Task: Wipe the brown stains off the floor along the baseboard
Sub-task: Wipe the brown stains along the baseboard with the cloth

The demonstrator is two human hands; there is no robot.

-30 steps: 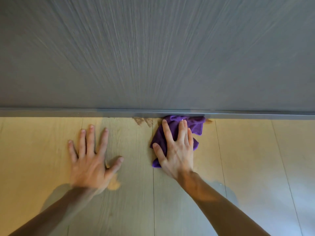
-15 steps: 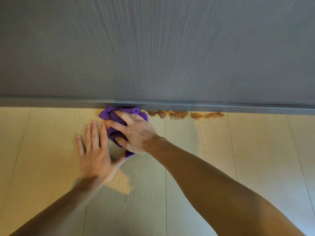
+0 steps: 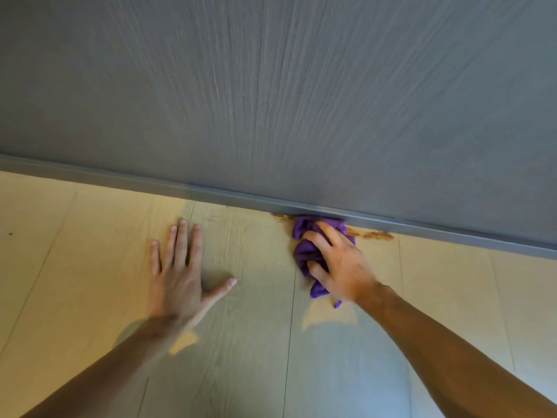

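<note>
Since half a second ago the right hand (image 3: pixel 340 263) has carried the purple cloth (image 3: pixel 310 251) rightward, away from the left hand (image 3: pixel 177 279), which lies flat and open on the floor (image 3: pixel 90 267). Its fingers clench the bunched cloth against the baseboard (image 3: pixel 211 194). The cloth hides the middle of the brown stains (image 3: pixel 373 235); smears show either side, blurred.

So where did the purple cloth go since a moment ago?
The right hand slid the purple cloth to the right along the baseboard, away from the left hand and back onto the brown stains. Most of the stains now lie under the cloth; bits show on both sides. The left hand stayed flat on the floor, and the right hand kept hold of the cloth.
</note>
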